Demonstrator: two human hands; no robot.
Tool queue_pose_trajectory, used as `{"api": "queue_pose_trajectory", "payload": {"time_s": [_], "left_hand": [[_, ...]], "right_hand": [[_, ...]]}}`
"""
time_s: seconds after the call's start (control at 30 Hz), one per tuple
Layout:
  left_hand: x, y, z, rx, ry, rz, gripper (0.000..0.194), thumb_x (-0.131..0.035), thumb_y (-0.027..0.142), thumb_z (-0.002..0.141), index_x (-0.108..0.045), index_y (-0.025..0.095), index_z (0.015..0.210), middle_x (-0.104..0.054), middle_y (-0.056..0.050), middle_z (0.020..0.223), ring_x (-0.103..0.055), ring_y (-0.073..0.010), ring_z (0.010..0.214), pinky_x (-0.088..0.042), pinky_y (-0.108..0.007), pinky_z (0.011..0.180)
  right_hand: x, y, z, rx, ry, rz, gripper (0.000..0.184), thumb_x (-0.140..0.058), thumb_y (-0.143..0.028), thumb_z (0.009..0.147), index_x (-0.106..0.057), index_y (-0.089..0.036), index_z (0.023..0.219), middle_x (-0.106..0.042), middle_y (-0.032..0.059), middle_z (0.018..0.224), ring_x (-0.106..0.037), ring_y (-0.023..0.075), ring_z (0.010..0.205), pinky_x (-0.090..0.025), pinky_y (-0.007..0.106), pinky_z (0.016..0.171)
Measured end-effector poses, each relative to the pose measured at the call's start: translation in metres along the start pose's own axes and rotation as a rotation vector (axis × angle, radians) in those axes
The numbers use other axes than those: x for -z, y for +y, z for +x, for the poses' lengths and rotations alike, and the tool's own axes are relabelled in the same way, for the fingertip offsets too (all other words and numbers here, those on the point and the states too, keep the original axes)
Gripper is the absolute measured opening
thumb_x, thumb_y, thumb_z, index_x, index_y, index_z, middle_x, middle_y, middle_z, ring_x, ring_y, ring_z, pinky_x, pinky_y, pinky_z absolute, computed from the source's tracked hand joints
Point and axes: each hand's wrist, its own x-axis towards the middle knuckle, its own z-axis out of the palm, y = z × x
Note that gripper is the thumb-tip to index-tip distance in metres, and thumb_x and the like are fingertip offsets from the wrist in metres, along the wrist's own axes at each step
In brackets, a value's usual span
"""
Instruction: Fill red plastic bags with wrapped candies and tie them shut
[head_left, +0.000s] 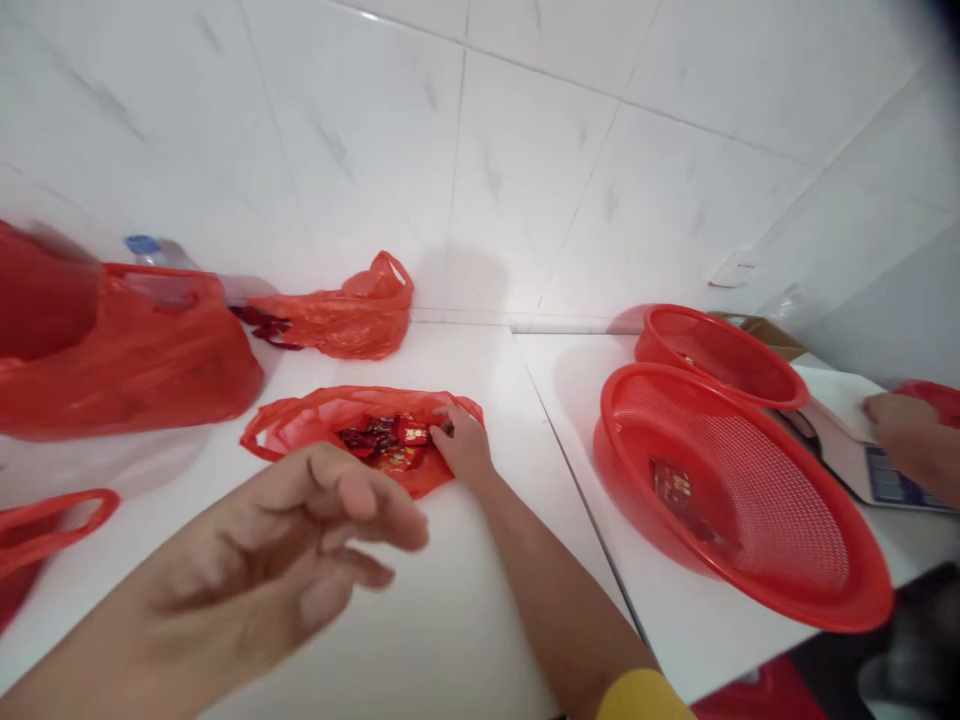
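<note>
My left hand [292, 560] is raised close to the camera, fingers loosely curved and apart, holding nothing. Beyond it, a red plastic bag [300, 415] lies with its mouth spread on the white table. Several small red packets [412, 432] with gold print and some dark wrapped pieces [375, 436] are inside. My right hand [466, 448] reaches over the bag's right edge, its bent fingers apart at the red packets. Thumb and finger are near one packet's edge; a firm grip on it does not show.
To the right, a red mesh basket [795, 500] holds a dark red packet [671, 490]; another red basket [720, 345] stands behind. Another person's hand [907, 435] is near a scale [847, 450]. Full red bags [157, 360] and a smaller one [352, 320] line the left and wall.
</note>
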Motion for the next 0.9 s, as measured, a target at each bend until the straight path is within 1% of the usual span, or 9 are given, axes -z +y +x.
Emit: {"api": "queue_pose_trajectory", "payload": {"time_s": [0.1,0.23,0.33,0.47,0.6,0.67,0.73,0.8,0.9], "left_hand": [[0.000,0.003,0.020,-0.069,0.047,0.115,0.020,-0.066,0.038,0.073,-0.054,0.023,0.073,-0.065,-0.003,0.089,-0.061,-0.0207,0.083,-0.052,-0.029,0.067],[0.010,-0.031,0.036,-0.208,0.257,0.427,0.020,-0.058,0.040,0.079,-0.055,0.022,0.072,-0.063,-0.002,0.089,-0.059,-0.0180,0.081,-0.049,-0.029,0.069],[0.017,-0.061,0.045,-0.357,0.300,0.685,0.014,-0.054,0.037,0.082,-0.061,0.024,0.080,-0.062,-0.004,0.104,-0.058,-0.0219,0.096,-0.048,-0.037,0.084],[0.021,-0.092,0.057,-0.540,0.374,0.992,0.020,-0.056,0.032,0.080,-0.066,0.024,0.095,-0.056,-0.009,0.124,-0.041,-0.0323,0.125,-0.037,-0.053,0.099],[0.020,-0.119,0.060,-0.429,0.258,1.183,0.029,-0.061,0.028,0.075,-0.063,0.024,0.104,-0.055,-0.012,0.128,-0.036,-0.0399,0.129,-0.027,-0.068,0.097],[0.020,-0.129,0.058,-0.375,0.194,1.185,0.031,-0.060,0.026,0.075,-0.061,0.023,0.106,-0.053,-0.013,0.130,-0.034,-0.0398,0.130,-0.024,-0.069,0.097],[0.020,-0.135,0.058,-0.351,0.175,1.163,0.026,-0.059,0.026,0.076,-0.060,0.022,0.102,-0.054,-0.012,0.130,-0.034,-0.0383,0.131,-0.023,-0.068,0.099],[0.021,-0.137,0.058,-0.346,0.169,1.160,0.017,-0.057,0.023,0.076,-0.059,0.021,0.093,-0.055,-0.011,0.129,-0.033,-0.0376,0.131,-0.023,-0.068,0.099],[0.020,-0.135,0.058,-0.385,0.165,1.188,0.014,-0.050,0.013,0.076,-0.058,0.021,0.084,-0.057,-0.008,0.127,-0.035,-0.0362,0.130,-0.024,-0.066,0.098]], "right_hand": [[-0.002,0.002,0.001,0.001,0.012,0.011,0.021,-0.058,-0.022,0.075,-0.062,-0.024,0.096,-0.059,-0.0028,0.069,-0.056,0.0155,0.067,-0.046,0.030,0.069],[-0.003,0.003,0.001,-0.002,0.015,0.018,0.021,-0.056,-0.021,0.073,-0.062,-0.024,0.093,-0.057,-0.0031,0.065,-0.055,0.0165,0.065,-0.047,0.032,0.066],[-0.003,0.002,-0.001,0.001,0.012,0.022,0.021,-0.054,-0.022,0.074,-0.062,-0.024,0.094,-0.059,-0.0029,0.066,-0.056,0.0167,0.063,-0.046,0.032,0.063],[-0.002,0.000,-0.003,0.017,0.011,0.026,0.020,-0.052,-0.024,0.075,-0.062,-0.023,0.093,-0.060,-0.0021,0.066,-0.057,0.0175,0.063,-0.047,0.032,0.061],[-0.003,0.002,-0.002,0.030,0.016,0.014,0.020,-0.052,-0.025,0.076,-0.062,-0.023,0.092,-0.061,-0.0017,0.066,-0.058,0.0173,0.060,-0.048,0.032,0.060],[-0.002,0.000,-0.002,0.037,0.021,-0.003,0.020,-0.051,-0.026,0.076,-0.063,-0.023,0.093,-0.062,-0.0013,0.067,-0.058,0.0176,0.061,-0.049,0.033,0.061],[0.000,-0.007,-0.006,0.052,0.044,-0.027,0.022,-0.050,-0.025,0.078,-0.063,-0.022,0.096,-0.065,0.0014,0.079,-0.060,0.0193,0.071,-0.050,0.036,0.067],[0.000,-0.021,-0.012,0.126,0.114,-0.080,0.025,-0.047,-0.024,0.081,-0.062,-0.021,0.101,-0.065,0.0055,0.094,-0.060,0.0211,0.085,-0.049,0.038,0.077],[-0.006,-0.046,-0.027,0.356,0.151,-0.170,0.029,-0.048,-0.026,0.085,-0.060,-0.020,0.110,-0.061,0.0092,0.107,-0.056,0.0225,0.101,-0.046,0.039,0.088]]}}
